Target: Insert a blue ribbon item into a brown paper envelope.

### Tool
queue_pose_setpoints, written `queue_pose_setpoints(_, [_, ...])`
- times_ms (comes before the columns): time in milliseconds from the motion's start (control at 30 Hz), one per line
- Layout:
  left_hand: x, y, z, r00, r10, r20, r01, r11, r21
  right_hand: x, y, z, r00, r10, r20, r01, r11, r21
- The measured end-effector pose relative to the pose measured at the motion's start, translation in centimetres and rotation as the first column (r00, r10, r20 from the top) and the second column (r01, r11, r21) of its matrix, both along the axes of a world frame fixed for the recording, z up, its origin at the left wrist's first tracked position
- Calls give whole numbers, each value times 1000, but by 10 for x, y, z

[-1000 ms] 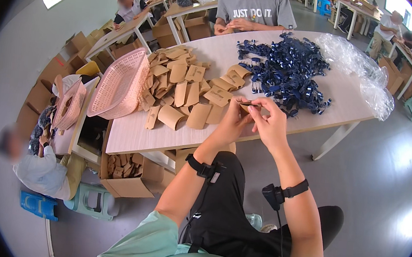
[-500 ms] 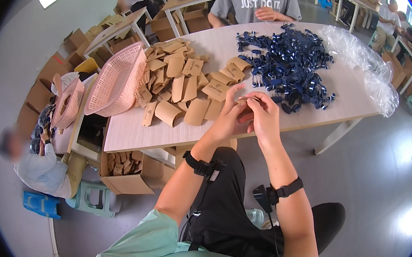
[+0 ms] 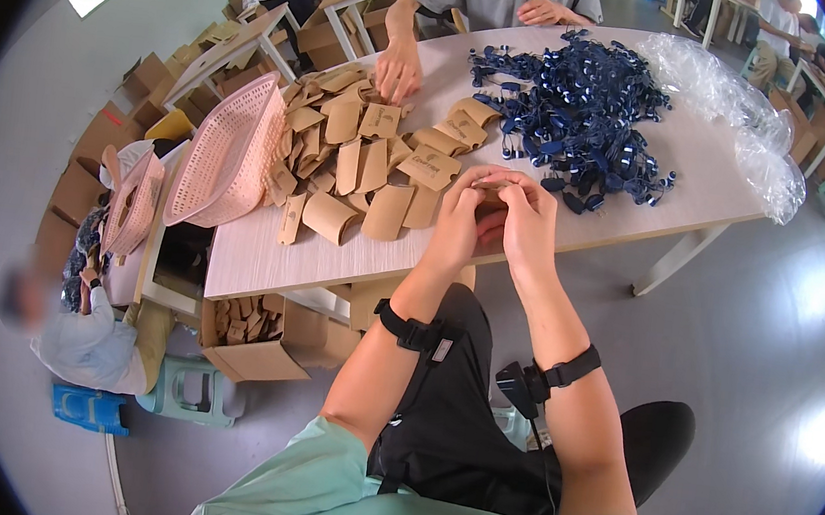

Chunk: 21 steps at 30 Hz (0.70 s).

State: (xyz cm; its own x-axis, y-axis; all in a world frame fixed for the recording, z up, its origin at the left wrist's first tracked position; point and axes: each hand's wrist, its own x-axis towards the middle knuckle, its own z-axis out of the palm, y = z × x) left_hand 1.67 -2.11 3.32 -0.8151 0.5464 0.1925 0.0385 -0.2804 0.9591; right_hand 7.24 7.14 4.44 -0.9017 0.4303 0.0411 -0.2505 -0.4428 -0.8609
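My left hand (image 3: 459,212) and my right hand (image 3: 529,218) meet in front of me at the table's near edge. Both are closed, fingertips and thumbs together, on a small brown cardboard pillow box (image 3: 491,186), seen mostly edge-on; my fingers cover most of it. Just left of my hands lies a heap of kraft pillow boxes (image 3: 389,210), some flat and some curved. Beyond my right hand is a tangled pile of dark blue corded pieces with small light parts (image 3: 589,105); their exact kind is hard to make out.
A pink plastic basket (image 3: 227,153) stands at the table's left end. Clear plastic sheeting (image 3: 721,94) covers the far right corner. Across the table (image 3: 261,267), a co-worker's hand (image 3: 398,70) reaches into the boxes. A carton of brown pieces (image 3: 262,347) sits below.
The co-worker opposite has reached a hand onto the heap of boxes. My left fingers have folded in closer around the pillow box. The view has shifted slightly.
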Motion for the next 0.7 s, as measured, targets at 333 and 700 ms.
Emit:
queue_pose_setpoints(333, [-1, 0, -1, 1000, -15, -24, 15, 1000, -13, -13, -1, -15, 992, -97, -75, 100, 994, 42])
queue_pose_setpoints(700, [35, -34, 16, 961, -274, -47, 264, 952, -158, 68, 5, 27, 991, 113, -68, -87, 946, 311])
